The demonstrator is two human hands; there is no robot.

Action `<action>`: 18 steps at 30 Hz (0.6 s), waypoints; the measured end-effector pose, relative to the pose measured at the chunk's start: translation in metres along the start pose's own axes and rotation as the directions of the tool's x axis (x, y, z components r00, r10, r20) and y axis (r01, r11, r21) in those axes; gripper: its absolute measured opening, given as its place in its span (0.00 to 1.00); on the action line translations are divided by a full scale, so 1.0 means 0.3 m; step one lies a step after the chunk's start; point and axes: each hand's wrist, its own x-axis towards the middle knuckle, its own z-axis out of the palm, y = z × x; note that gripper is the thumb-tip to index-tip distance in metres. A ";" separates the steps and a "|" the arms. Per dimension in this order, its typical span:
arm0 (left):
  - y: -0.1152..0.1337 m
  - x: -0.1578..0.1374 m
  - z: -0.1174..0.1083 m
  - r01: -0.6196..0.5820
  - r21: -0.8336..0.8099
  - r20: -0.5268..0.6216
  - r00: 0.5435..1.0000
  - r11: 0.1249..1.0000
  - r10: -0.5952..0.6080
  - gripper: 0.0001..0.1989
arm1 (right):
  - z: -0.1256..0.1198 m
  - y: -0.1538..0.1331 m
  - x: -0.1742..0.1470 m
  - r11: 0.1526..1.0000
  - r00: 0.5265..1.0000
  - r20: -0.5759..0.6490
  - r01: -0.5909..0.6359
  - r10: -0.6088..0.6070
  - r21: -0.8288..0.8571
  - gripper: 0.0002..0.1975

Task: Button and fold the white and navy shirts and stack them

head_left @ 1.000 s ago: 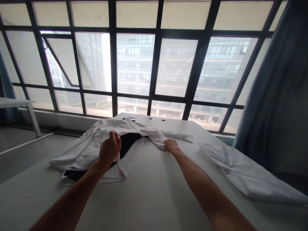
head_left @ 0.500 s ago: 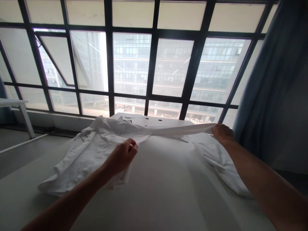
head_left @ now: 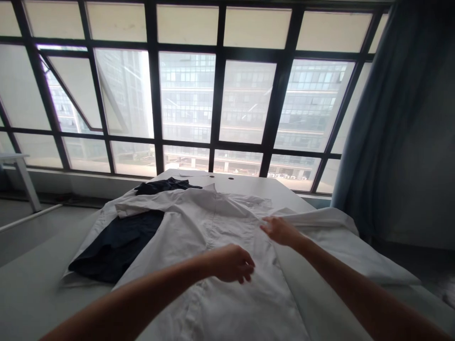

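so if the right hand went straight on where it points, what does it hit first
Most likely the white collared shirt: the right hand points left and forward across it. Depth is unclear, so it may already be touching the cloth.

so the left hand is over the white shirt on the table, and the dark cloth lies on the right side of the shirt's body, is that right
Not quite: in the head view, the dark cloth lies on the left side of the white shirt's body.
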 end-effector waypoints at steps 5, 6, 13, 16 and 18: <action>-0.246 -0.126 -0.253 0.240 0.495 -0.389 0.921 0.835 -0.033 0.16 | 0.194 -0.104 -0.102 0.996 0.967 0.242 0.089 -0.084 -0.011 0.38; -0.292 -0.151 -0.284 0.289 0.504 -0.415 0.907 0.814 -0.065 0.18 | 0.207 -0.089 -0.103 0.997 0.973 0.225 0.056 -0.043 -0.052 0.36; -0.439 -0.257 -0.234 0.317 0.627 -0.277 0.945 0.712 -0.176 0.36 | 0.158 0.150 -0.065 0.956 0.979 0.198 0.009 0.052 -0.294 0.34; -0.426 -0.287 -0.178 0.270 0.646 -0.230 0.961 0.714 -0.156 0.35 | 0.146 0.181 -0.105 0.949 0.977 0.209 0.024 0.045 -0.315 0.34; -0.399 -0.313 -0.174 0.262 0.643 -0.200 0.965 0.720 -0.172 0.35 | 0.139 0.173 -0.145 0.954 0.976 0.211 0.019 0.047 -0.300 0.34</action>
